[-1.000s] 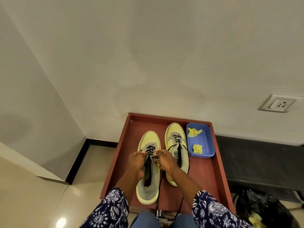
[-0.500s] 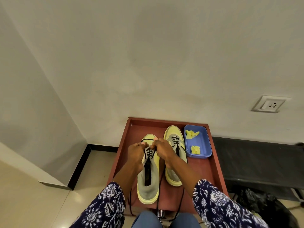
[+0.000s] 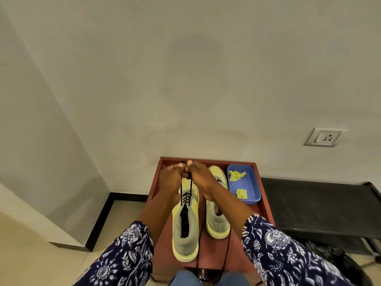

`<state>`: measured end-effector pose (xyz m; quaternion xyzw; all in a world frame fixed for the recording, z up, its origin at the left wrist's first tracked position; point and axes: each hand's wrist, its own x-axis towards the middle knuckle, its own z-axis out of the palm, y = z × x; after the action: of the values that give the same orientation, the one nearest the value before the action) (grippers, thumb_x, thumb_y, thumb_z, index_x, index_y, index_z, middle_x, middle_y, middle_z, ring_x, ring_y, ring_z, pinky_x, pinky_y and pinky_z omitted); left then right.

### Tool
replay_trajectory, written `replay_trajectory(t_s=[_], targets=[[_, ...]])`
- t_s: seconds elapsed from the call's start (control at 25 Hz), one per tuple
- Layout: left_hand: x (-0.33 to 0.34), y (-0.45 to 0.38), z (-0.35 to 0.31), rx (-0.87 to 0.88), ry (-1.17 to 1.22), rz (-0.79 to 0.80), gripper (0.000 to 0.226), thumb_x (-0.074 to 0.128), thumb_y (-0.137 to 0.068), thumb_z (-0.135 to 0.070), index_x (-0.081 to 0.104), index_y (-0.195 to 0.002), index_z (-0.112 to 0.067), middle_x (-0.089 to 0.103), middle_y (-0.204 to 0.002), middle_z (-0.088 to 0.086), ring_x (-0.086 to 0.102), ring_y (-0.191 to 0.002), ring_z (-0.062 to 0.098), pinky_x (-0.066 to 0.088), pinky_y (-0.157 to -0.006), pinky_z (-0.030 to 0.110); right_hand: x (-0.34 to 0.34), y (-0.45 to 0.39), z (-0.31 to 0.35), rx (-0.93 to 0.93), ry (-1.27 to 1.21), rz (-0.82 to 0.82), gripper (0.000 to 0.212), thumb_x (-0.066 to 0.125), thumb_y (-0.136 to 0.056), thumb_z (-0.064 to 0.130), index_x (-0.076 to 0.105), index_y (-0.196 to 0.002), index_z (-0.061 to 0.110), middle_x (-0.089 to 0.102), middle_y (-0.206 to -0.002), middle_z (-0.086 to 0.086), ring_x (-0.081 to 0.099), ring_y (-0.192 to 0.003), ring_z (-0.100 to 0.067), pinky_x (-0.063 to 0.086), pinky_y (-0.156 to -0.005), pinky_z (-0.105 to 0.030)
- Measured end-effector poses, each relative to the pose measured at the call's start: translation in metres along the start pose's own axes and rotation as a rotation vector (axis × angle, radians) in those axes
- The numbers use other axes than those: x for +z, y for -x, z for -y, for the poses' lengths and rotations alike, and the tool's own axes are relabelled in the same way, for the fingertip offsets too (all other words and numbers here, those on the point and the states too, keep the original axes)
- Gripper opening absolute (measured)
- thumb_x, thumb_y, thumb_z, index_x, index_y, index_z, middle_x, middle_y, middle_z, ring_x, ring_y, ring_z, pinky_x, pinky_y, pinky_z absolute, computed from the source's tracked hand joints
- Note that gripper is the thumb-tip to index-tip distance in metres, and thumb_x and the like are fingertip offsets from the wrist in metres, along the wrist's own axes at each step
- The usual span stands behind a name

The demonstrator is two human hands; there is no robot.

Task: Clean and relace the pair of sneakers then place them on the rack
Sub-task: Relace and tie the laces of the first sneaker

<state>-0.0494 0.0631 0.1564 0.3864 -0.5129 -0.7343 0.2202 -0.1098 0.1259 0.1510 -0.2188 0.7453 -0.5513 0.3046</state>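
Two yellow-and-grey sneakers stand side by side on a reddish-brown wooden rack (image 3: 266,209). The left sneaker (image 3: 185,223) has a black lace (image 3: 186,195) threaded through its upper eyelets. My left hand (image 3: 171,182) and my right hand (image 3: 200,178) meet above its toe, each pinching one strand of that lace and holding it taut upward. The right sneaker (image 3: 218,221) is partly hidden by my right wrist. Loose black lace ends hang over the rack's front edge.
A blue plastic tray (image 3: 253,186) holding yellow cloth scraps sits at the rack's back right corner. A black low bench (image 3: 321,207) runs along the wall to the right, with a black bag below it. A wall socket (image 3: 323,137) is above. Tiled floor lies to the left.
Both hands have risen from the left sneaker's tongue and moved toward the wall, drawing the lace strands up and tight. The camera has tilted upward.
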Motion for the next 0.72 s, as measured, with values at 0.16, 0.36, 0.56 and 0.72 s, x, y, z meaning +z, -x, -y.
replay_trajectory(t_s=[0.16,0.36,0.56,0.72], targets=[[0.003,0.011,-0.022,0.059,0.039,0.044,0.029,0.047,-0.094,-0.005,0.064,-0.071,-0.009,0.066,-0.071,0.008,0.063,-0.065,0.017,0.052,-0.062,0.026,-0.004,0.006,0.026,-0.031,0.033,0.008,0.039,0.029,-0.100,0.028,0.053,-0.071,0.020,0.061,-0.082,-0.004,0.053,-0.081,-0.017,0.045,-0.087,-0.043],[0.007,0.024,-0.052,0.062,0.090,0.039,0.023,0.048,-0.093,-0.005,0.062,-0.074,-0.005,0.064,-0.069,0.009,0.063,-0.045,0.008,0.049,-0.042,0.017,-0.010,0.015,0.052,-0.065,0.029,-0.004,0.041,0.028,-0.101,0.028,0.056,-0.072,0.020,0.061,-0.081,-0.002,0.055,-0.083,-0.016,0.040,-0.080,-0.031],[0.012,0.028,-0.076,0.117,0.055,0.016,0.016,0.053,-0.091,-0.008,0.063,-0.078,-0.006,0.061,-0.073,0.005,0.058,-0.071,0.017,0.047,-0.054,0.022,-0.018,0.022,0.079,-0.107,0.011,-0.002,0.038,0.029,-0.101,0.025,0.049,-0.070,0.017,0.053,-0.069,0.000,0.043,-0.070,-0.016,0.035,-0.067,-0.029],[0.015,0.030,-0.096,0.183,0.017,0.003,0.021,0.055,-0.089,-0.007,0.062,-0.070,-0.011,0.061,-0.072,0.003,0.057,-0.074,0.014,0.041,-0.065,0.021,-0.023,0.025,0.105,-0.139,0.041,-0.010,0.036,0.028,-0.101,0.026,0.047,-0.072,0.018,0.052,-0.068,0.000,0.041,-0.067,-0.016,0.031,-0.059,-0.026]])
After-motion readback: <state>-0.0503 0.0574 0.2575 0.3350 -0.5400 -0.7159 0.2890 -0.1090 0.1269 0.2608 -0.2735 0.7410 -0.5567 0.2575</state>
